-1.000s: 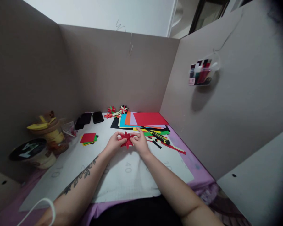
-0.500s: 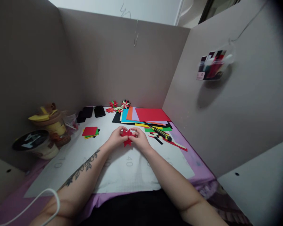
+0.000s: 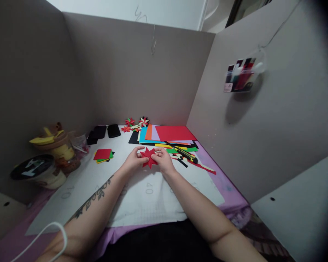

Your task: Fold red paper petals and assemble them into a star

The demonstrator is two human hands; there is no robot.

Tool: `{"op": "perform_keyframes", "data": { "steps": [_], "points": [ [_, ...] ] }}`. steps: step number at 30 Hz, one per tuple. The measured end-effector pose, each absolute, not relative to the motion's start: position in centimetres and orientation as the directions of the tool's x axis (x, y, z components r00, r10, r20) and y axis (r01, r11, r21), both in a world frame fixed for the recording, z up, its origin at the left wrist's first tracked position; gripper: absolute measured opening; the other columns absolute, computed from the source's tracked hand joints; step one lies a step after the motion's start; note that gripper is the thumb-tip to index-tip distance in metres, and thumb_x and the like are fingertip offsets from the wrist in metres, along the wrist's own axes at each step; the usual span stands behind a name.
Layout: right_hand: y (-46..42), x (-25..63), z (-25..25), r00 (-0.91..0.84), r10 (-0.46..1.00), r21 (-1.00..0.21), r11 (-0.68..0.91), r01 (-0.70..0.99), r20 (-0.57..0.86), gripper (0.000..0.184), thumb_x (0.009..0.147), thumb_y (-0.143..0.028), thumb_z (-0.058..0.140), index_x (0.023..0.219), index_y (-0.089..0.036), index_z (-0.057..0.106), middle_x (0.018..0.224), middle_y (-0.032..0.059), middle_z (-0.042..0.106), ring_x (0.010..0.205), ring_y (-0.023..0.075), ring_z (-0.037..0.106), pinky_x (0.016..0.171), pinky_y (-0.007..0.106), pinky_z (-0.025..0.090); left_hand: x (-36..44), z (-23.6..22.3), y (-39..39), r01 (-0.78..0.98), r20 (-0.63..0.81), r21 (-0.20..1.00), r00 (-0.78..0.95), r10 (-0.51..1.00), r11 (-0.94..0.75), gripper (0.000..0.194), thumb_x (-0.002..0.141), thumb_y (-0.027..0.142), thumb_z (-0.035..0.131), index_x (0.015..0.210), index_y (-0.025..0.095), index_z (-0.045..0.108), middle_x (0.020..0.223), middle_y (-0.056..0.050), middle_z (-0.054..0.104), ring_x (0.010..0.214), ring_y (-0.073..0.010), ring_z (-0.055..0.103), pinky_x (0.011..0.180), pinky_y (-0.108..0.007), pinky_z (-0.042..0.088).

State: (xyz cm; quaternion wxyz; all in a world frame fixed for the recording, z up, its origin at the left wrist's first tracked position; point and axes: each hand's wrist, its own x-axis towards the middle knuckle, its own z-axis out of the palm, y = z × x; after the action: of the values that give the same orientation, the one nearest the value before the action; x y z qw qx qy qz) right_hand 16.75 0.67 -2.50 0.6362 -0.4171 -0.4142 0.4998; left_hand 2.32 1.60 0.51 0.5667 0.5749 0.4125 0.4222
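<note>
A red folded paper star [image 3: 149, 158] with several points is held over the middle of the white mat [image 3: 135, 207]. My left hand [image 3: 135, 160] pinches its left side, thumb on the face of the star and fingers behind. On the other side my right hand [image 3: 163, 160] grips it the same way, with the thumb near the centre. To the left lies a small stack of square paper [image 3: 103, 154], red on top with green, yellow and black edges showing. Finished-looking paper stars [image 3: 129, 121] in red, green, white and black rest at the back.
Coloured paper sheets [image 3: 177, 132] lie at the back right, with a yellow and black utility knife [image 3: 187, 155] and paper strips [image 3: 207, 169] before them. Black flat objects [image 3: 114, 131] sit back left. Tubs [image 3: 47, 174] and a pot [image 3: 61, 147] line the left side. Grey panels [image 3: 136, 72] enclose the table.
My thumbs have shifted on the red paper star, so more of its face and points show. Both hands still hold it. The whole view has moved slightly.
</note>
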Motion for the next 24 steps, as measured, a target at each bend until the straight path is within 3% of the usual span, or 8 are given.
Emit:
{"op": "perform_keyframes", "data": {
  "steps": [6, 12, 16, 24],
  "points": [
    [0.8, 16.9, -2.3, 0.106, 0.993, -0.925, 0.082, -0.372, 0.045, 0.037, 0.056, -0.029, 0.071, 0.086, -0.017, 0.051, 0.059, -0.003, 0.061, 0.051, 0.012, 0.058, 0.054, 0.024, 0.046, 2.2, 0.1, 2.0, -0.11, -0.007, 0.993, 0.314, 0.949, 0.044, 0.058, 0.059, 0.023, 0.071, 0.109, 0.017, 0.043, 0.067, 0.0, 0.065, 0.053, -0.0134, 0.06, 0.051, -0.022, 0.043],
    [0.7, 17.1, -2.4, 0.133, 0.982, -0.968, 0.155, -0.198, 0.13, 0.03, 0.058, -0.027, 0.068, 0.083, -0.018, 0.053, 0.056, -0.0042, 0.06, 0.051, 0.0122, 0.057, 0.053, 0.024, 0.045, 1.9, 0.8, 2.0, -0.05, -0.011, 0.998, 0.248, 0.969, 0.024, 0.049, 0.058, 0.03, 0.074, 0.098, 0.014, 0.052, 0.055, 0.002, 0.062, 0.047, -0.0131, 0.058, 0.048, -0.021, 0.04],
    [0.3, 17.0, -2.2, 0.138, 0.973, -0.976, 0.198, -0.085, 0.186, 0.022, 0.062, -0.024, 0.064, 0.082, -0.017, 0.058, 0.06, -0.0026, 0.062, 0.055, 0.0127, 0.058, 0.057, 0.024, 0.045, 1.8, 1.0, 2.0, 0.023, -0.008, 1.0, 0.26, 0.966, 0.002, 0.043, 0.058, 0.028, 0.072, 0.095, 0.013, 0.056, 0.058, 0.0, 0.064, 0.05, -0.0149, 0.06, 0.05, -0.022, 0.043],
    [0.4, 16.8, -2.2, 0.073, 0.976, -0.974, 0.211, -0.086, 0.205, 0.023, 0.063, -0.021, 0.061, 0.085, -0.017, 0.059, 0.06, -0.0043, 0.058, 0.053, 0.0113, 0.055, 0.054, 0.022, 0.043, 1.9, 1.4, 1.6, 0.082, 0.003, 0.996, 0.264, 0.965, -0.026, 0.038, 0.061, 0.023, 0.068, 0.096, 0.012, 0.056, 0.06, -0.001, 0.064, 0.049, -0.0153, 0.06, 0.048, -0.023, 0.043]
  ]
}}
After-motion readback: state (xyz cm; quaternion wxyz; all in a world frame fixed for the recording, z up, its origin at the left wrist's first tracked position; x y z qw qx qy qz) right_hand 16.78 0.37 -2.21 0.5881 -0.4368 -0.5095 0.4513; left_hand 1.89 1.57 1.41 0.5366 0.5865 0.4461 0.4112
